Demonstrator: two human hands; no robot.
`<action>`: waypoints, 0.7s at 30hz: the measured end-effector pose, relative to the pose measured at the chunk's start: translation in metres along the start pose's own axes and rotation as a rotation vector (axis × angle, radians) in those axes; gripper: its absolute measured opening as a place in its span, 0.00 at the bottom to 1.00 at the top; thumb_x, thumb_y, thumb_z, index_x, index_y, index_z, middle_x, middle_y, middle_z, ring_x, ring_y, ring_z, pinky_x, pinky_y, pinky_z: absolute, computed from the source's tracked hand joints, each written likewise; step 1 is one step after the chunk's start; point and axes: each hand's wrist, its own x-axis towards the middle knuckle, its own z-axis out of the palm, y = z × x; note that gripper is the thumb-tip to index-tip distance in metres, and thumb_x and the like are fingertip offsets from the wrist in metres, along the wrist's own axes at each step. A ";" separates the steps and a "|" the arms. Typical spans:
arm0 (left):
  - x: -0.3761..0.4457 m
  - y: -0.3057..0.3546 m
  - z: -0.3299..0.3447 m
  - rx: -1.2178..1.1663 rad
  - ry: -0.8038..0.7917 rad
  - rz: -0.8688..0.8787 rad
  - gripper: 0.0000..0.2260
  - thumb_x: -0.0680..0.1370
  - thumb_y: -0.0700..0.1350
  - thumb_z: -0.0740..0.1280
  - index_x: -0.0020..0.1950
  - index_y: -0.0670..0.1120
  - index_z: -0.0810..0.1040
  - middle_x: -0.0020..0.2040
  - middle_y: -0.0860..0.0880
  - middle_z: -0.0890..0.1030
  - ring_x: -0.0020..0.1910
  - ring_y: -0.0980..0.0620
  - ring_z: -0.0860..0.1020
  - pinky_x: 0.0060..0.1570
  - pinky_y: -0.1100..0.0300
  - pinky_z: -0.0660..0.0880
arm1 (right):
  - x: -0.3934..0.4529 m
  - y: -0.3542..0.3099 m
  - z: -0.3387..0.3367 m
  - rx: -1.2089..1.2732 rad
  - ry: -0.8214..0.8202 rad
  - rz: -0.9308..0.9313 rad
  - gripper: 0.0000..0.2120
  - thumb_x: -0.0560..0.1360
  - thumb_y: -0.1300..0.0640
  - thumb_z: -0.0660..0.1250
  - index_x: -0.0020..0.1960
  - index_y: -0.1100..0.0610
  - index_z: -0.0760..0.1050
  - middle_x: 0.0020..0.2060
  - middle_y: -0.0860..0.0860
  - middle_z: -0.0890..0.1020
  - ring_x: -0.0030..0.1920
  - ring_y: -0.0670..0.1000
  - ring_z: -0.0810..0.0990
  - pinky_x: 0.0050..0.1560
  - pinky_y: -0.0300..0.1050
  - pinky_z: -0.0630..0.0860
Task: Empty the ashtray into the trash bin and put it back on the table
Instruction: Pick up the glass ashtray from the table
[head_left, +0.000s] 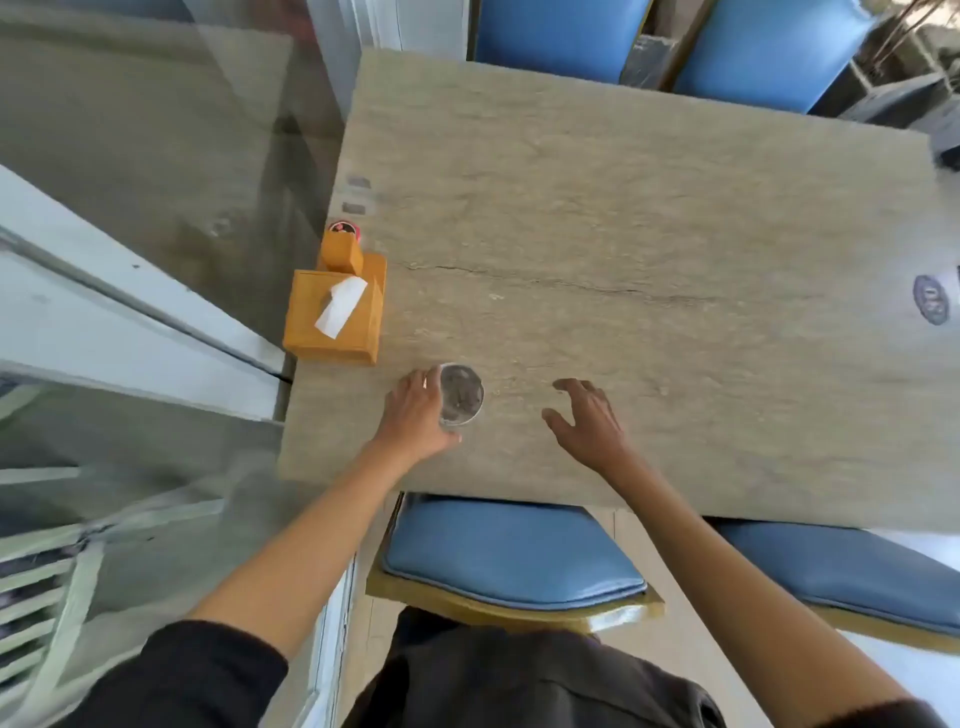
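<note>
A round clear glass ashtray (461, 394) with grey ash in it sits on the beige stone table (649, 218) near its front left corner. My left hand (415, 415) is wrapped around the ashtray's left side, with fingers on its rim. To the right of the ashtray, my right hand (587, 415) hovers just above the tabletop, fingers spread, holding nothing. No trash bin is in view.
A wooden tissue box (335, 317) with a smaller wooden holder (341, 249) behind it stands at the table's left edge. Blue padded chairs stand at the near side (509, 551) and far side (561, 36). A glass wall (130, 182) runs along the left.
</note>
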 end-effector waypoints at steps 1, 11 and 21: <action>0.007 -0.001 0.003 0.013 -0.009 0.012 0.51 0.63 0.60 0.78 0.77 0.43 0.57 0.71 0.41 0.67 0.69 0.39 0.69 0.65 0.44 0.72 | 0.005 0.000 0.003 0.013 0.013 0.006 0.24 0.82 0.54 0.67 0.75 0.61 0.69 0.73 0.61 0.73 0.75 0.63 0.68 0.73 0.56 0.66; 0.031 -0.004 0.017 0.025 0.044 0.040 0.52 0.60 0.59 0.80 0.76 0.41 0.60 0.67 0.39 0.69 0.64 0.39 0.71 0.58 0.46 0.75 | 0.005 -0.006 0.012 0.057 0.031 0.119 0.23 0.81 0.53 0.67 0.74 0.60 0.70 0.72 0.60 0.74 0.76 0.61 0.69 0.73 0.55 0.67; 0.030 -0.012 0.005 -0.040 0.070 0.032 0.50 0.54 0.61 0.81 0.69 0.46 0.65 0.62 0.41 0.70 0.61 0.42 0.70 0.57 0.48 0.74 | -0.009 -0.007 0.013 0.118 0.050 0.166 0.23 0.82 0.51 0.67 0.74 0.58 0.70 0.73 0.57 0.74 0.75 0.58 0.69 0.71 0.52 0.67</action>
